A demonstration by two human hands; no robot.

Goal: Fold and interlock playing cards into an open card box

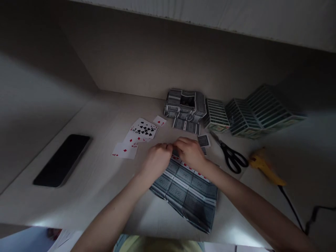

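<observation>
Pinching far edge of card panel, left of scissors: left hand, right hand, fingers curled closed. Rows look joined to me; far edge seems unfinished. Loose cards farther left, apparently unused.

The left hand and the right hand come close together, fingers curled, and pinch the far corner of a card sheet that is made of many cards with dark backs. On the left side of the table lie a black phone and some loose cards, face up. Farther back sit a card box with a hole on top and striped blocks, and on the right lie black scissors near a yellow glue gun.
</observation>
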